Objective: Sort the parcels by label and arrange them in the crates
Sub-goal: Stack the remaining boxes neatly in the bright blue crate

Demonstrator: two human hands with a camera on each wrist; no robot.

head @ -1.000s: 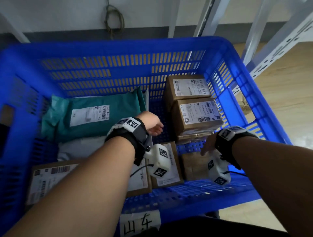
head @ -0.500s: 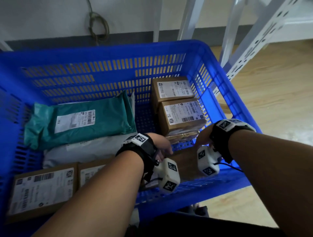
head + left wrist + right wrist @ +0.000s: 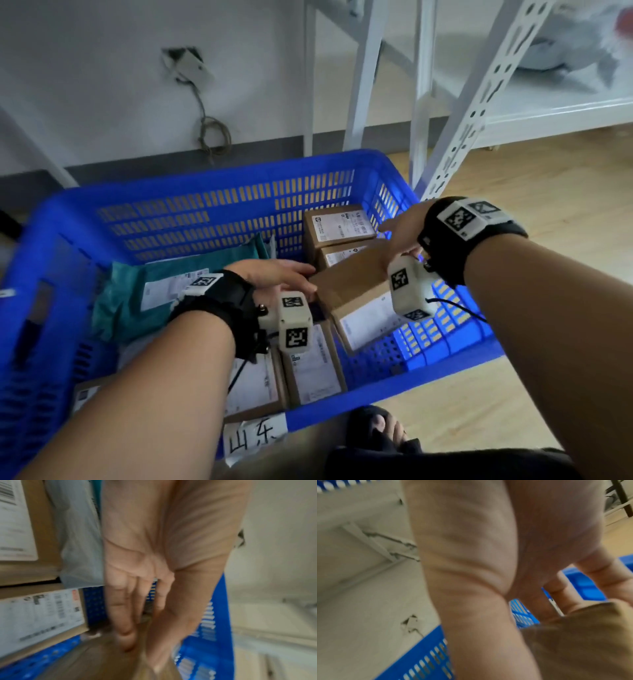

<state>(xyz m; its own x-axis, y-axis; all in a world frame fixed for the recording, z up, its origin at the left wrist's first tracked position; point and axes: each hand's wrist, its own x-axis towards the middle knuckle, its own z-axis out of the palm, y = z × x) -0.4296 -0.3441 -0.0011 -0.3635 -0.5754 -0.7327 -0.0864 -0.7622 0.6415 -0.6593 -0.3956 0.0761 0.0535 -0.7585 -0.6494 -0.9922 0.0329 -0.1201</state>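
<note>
A blue slotted crate (image 3: 212,181) holds several labelled parcels. Both of my hands hold one brown cardboard box (image 3: 356,287), lifted off the crate floor and tilted, its label facing down toward me. My left hand (image 3: 284,277) grips its left end; in the left wrist view the fingers (image 3: 123,615) and thumb pinch the box (image 3: 102,662). My right hand (image 3: 400,233) grips the far right end, and the right wrist view shows its thumb and fingers curled around the box (image 3: 573,649).
In the crate lie a teal mailer (image 3: 137,301) at left, two stacked boxes (image 3: 339,224) at the far right, and flat boxes (image 3: 315,366) near the front wall. A handwritten paper tag (image 3: 255,437) hangs on the crate front. A white metal rack (image 3: 472,113) stands behind at right.
The cardboard box that lay on the crate floor at front right now hangs raised and tilted between both hands. My right hand has moved up and away; the view has pulled back.
</note>
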